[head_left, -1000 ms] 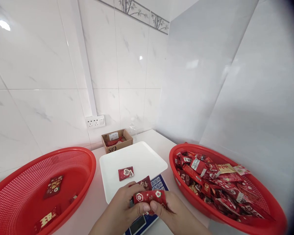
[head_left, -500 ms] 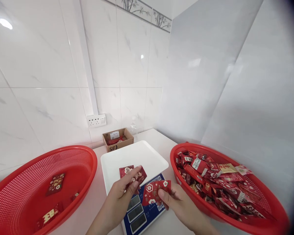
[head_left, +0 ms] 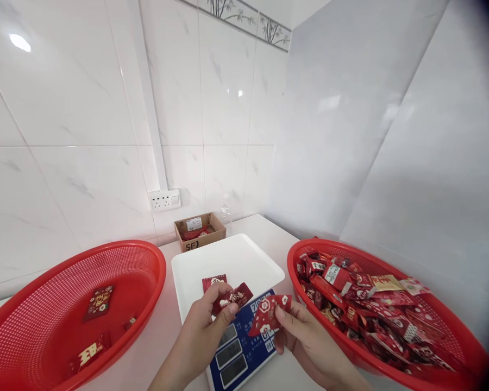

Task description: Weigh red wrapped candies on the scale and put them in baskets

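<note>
My left hand point(head_left: 201, 331) pinches a dark red candy packet point(head_left: 233, 297) just above the near edge of the white scale tray point(head_left: 244, 258). Another red packet point(head_left: 213, 282) lies on that tray, partly behind my fingers. My right hand point(head_left: 305, 339) grips a red packet with white flowers point(head_left: 269, 315) over the blue scale panel point(head_left: 238, 353). The two hands are a short way apart.
A red basket point(head_left: 391, 315) piled with several red packets sits at the right. A second red basket point(head_left: 142, 260) at the left holds a few packets. A small cardboard box point(head_left: 199, 231) stands by the tiled wall, below a socket point(head_left: 165, 200).
The hands, together on one flowered packet a second ago, have separated. The left now holds the dark packet near the tray; the right holds the flowered one.
</note>
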The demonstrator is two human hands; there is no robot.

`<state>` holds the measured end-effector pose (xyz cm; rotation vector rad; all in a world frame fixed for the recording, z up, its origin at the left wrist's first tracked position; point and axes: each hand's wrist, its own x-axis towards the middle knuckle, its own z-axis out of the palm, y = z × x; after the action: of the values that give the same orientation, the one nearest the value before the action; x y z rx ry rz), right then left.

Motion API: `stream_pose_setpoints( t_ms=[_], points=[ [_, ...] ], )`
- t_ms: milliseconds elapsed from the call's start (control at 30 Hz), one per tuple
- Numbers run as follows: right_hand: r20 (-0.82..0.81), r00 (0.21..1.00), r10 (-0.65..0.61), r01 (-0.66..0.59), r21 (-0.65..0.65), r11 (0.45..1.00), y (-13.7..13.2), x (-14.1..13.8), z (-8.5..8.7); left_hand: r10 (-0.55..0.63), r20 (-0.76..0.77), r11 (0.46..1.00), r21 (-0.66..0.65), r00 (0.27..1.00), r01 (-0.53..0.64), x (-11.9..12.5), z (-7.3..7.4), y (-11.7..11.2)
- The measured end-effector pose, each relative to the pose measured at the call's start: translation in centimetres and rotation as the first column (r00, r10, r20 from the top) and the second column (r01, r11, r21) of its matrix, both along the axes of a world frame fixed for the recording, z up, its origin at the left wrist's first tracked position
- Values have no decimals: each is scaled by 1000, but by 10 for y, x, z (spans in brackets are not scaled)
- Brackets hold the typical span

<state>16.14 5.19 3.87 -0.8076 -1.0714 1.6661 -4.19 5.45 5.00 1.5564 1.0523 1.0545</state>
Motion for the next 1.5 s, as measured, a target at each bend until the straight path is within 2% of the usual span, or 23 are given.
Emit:
stream_pose_setpoints(
  t_ms=[100, 200, 233, 300, 367, 433, 500, 600, 733, 867, 1000, 1200, 1367, 1500],
  points=[
    [-31, 991, -128, 127, -20, 992, 5, -2, 2, 126, -149, 991, 70, 981, -117, -2, -3, 5],
    [143, 939, -313, 304, 84, 949, 8, -2, 5, 240, -251, 968, 130, 938, -213, -5, -6, 10],
    [214, 923, -319, 299, 122, 946, 8, -2, 6, 251, -254, 965, 135, 934, -223, -5, -6, 11],
    [298, 927, -227, 192, 141, 971, 6, -3, 7, 254, -250, 965, 132, 934, -227, -5, -5, 10],
    [286, 957, -58, 26, 113, 993, 3, -3, 7, 221, -215, 974, 92, 951, -206, -3, -2, 8],
    [240, 968, 75, -97, 83, 992, -1, -4, 5, 162, -136, 987, 31, 977, -160, 0, 2, 4],
    [210, 965, 160, -176, 56, 983, -3, -5, 2, 124, -50, 992, -10, 991, -125, 1, 5, 1],
    [206, 956, 209, -215, 3, 977, -3, -7, -1, 107, 29, 994, -22, 994, -106, 2, 7, -1],
    [208, 959, 193, -195, -15, 981, -1, -10, -1, 80, 102, 995, -58, 992, -75, 2, 6, -1],
    [213, 967, 137, -156, 72, 985, -2, -11, 2, 57, 40, 997, -55, 998, -55, 3, 7, -3],
    [311, 946, 89, -136, 131, 982, -4, -10, 2, 5, -37, 999, -47, 999, -7, 5, 11, -6],
    [388, 921, -19, -46, 157, 987, -4, -9, 1, 3, 48, 995, -99, 999, 2, 4, 6, -3],
    [395, 918, -37, -38, 179, 983, -5, -9, 5, 7, -11, 992, -125, 1000, -9, 3, 4, 5],
    [471, 876, -100, -11, 227, 974, -4, -9, 2, -22, 14, 990, -142, 1000, 24, 4, 4, 5]
  ],
)
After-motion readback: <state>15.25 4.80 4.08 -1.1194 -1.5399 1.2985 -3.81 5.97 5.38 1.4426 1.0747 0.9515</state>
